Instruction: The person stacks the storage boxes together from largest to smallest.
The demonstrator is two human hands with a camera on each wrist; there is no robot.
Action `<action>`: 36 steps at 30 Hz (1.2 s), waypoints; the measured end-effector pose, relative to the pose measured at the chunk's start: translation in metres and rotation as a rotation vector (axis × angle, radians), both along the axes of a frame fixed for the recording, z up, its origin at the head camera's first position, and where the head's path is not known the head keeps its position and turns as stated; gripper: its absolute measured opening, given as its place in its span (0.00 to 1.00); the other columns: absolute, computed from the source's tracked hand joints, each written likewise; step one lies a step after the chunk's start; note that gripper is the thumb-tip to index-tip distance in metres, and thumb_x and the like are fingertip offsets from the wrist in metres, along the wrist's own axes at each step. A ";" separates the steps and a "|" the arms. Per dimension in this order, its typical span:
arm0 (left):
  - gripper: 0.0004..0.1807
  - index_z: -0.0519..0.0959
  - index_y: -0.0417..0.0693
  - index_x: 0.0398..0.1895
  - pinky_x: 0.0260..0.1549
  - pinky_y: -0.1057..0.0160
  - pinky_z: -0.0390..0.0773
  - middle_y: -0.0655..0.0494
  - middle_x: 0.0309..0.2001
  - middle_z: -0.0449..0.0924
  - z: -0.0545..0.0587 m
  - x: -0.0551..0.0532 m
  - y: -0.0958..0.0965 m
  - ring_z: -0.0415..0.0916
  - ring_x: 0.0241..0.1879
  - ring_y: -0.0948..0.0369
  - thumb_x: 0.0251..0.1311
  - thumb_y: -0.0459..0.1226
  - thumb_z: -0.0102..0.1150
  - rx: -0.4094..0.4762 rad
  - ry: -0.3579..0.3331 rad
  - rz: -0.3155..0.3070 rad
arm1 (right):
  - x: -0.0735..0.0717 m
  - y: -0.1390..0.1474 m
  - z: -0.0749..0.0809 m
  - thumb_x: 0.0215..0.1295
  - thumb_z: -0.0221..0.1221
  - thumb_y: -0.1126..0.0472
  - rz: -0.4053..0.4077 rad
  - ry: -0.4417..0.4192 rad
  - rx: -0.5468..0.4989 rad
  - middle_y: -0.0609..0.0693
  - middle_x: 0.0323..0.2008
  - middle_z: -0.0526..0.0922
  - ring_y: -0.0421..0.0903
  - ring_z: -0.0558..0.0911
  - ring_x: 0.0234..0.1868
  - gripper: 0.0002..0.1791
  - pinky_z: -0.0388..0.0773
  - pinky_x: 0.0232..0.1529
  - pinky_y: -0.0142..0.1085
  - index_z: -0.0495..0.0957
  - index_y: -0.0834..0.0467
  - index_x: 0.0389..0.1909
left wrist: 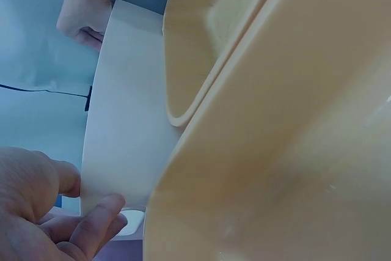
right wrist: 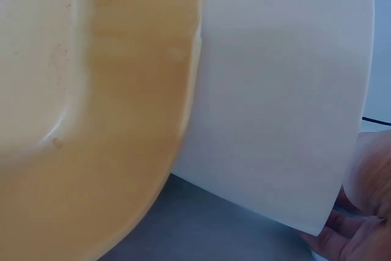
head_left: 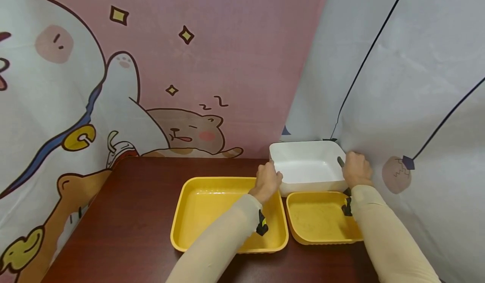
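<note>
At the back right of the table stands a white plastic bin (head_left: 303, 171) with tall walls, and nothing shows inside it. My left hand (head_left: 266, 182) grips its left end, thumb and fingers on either side of the wall in the left wrist view. At the opposite end my right hand (head_left: 357, 169) holds the bin, its fingers curled at the lower corner in the right wrist view. A dark slot (head_left: 340, 161) shows in the wall beside that hand. My left forearm passes over a large yellow tray (head_left: 179, 215), my right over a smaller yellow tray (head_left: 318, 239).
Both yellow trays sit side by side in front of the bin on the dark red-brown table (head_left: 125, 215). A printed cloth (head_left: 242, 64) hangs behind the table and continues down the right side, close to my right hand. Black straps hold the wrist cameras.
</note>
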State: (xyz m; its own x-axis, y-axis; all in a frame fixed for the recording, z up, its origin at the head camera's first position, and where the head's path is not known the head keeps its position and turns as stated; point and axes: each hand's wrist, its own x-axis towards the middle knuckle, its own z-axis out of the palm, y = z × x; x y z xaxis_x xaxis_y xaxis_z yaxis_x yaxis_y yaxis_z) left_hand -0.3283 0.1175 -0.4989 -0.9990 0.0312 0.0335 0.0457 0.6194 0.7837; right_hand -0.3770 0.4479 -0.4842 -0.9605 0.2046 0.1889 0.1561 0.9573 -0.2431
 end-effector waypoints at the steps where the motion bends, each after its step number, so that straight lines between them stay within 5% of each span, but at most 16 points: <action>1: 0.24 0.82 0.36 0.76 0.52 0.55 0.97 0.41 0.59 0.94 0.000 0.000 0.000 0.92 0.43 0.55 0.85 0.38 0.67 0.000 0.002 0.000 | 0.000 0.000 0.001 0.80 0.58 0.71 0.001 0.003 0.000 0.82 0.46 0.86 0.81 0.88 0.45 0.10 0.86 0.39 0.71 0.81 0.78 0.47; 13: 0.22 0.82 0.37 0.74 0.58 0.52 0.96 0.42 0.59 0.94 0.005 0.002 -0.002 0.94 0.50 0.52 0.86 0.38 0.67 0.011 0.016 -0.012 | 0.003 0.000 0.011 0.76 0.57 0.71 0.008 0.031 -0.013 0.87 0.48 0.85 0.85 0.87 0.45 0.12 0.85 0.36 0.74 0.82 0.80 0.47; 24: 0.19 0.85 0.35 0.68 0.52 0.55 0.97 0.41 0.53 0.95 0.009 0.000 -0.003 0.93 0.44 0.54 0.84 0.37 0.68 -0.026 0.085 -0.001 | 0.009 -0.004 0.018 0.74 0.59 0.71 0.030 0.108 -0.011 0.86 0.46 0.85 0.86 0.87 0.43 0.09 0.83 0.34 0.74 0.80 0.76 0.46; 36: 0.24 0.83 0.38 0.75 0.58 0.51 0.96 0.41 0.61 0.95 0.019 0.005 -0.005 0.96 0.54 0.49 0.84 0.38 0.69 -0.007 0.107 0.017 | 0.013 -0.008 0.029 0.79 0.57 0.70 0.018 0.139 -0.007 0.81 0.44 0.86 0.82 0.87 0.41 0.09 0.82 0.30 0.68 0.81 0.73 0.49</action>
State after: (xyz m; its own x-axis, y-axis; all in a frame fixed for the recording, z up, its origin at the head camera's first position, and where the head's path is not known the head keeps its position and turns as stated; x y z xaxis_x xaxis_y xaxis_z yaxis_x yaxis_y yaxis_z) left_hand -0.3235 0.1126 -0.4800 -0.9901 0.0146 0.1398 0.1180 0.6264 0.7705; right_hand -0.3636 0.4402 -0.4553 -0.9287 0.1898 0.3185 0.1038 0.9578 -0.2680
